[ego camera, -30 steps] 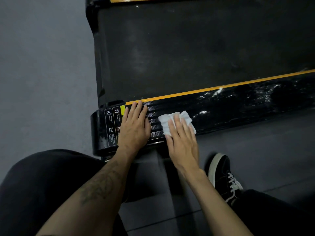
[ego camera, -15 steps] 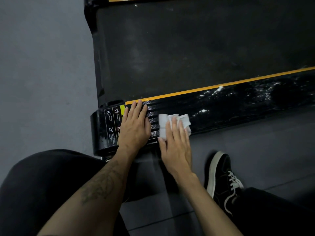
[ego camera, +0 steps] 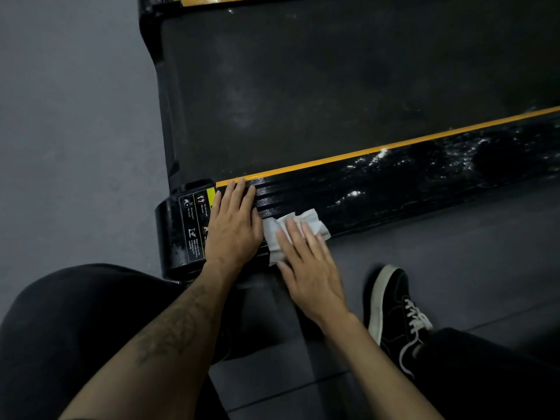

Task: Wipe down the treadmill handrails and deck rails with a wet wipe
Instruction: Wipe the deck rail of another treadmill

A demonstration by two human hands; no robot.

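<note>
Flattened, my right hand (ego camera: 306, 262) presses the wet wipe (ego camera: 298, 227) onto the near deck rail (ego camera: 394, 183); left hand (ego camera: 233, 228) rests open. Rail beyond glistens, seemingly wiped; this end and far rail (ego camera: 212, 0) apparently remain.

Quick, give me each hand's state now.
Left hand: open, flat on the deck rail.
Right hand: open, pressing the wipe down.

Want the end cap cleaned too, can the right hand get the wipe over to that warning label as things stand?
Probably not directly: the left hand lies flat between the wet wipe under the right hand and the warning label.
</note>
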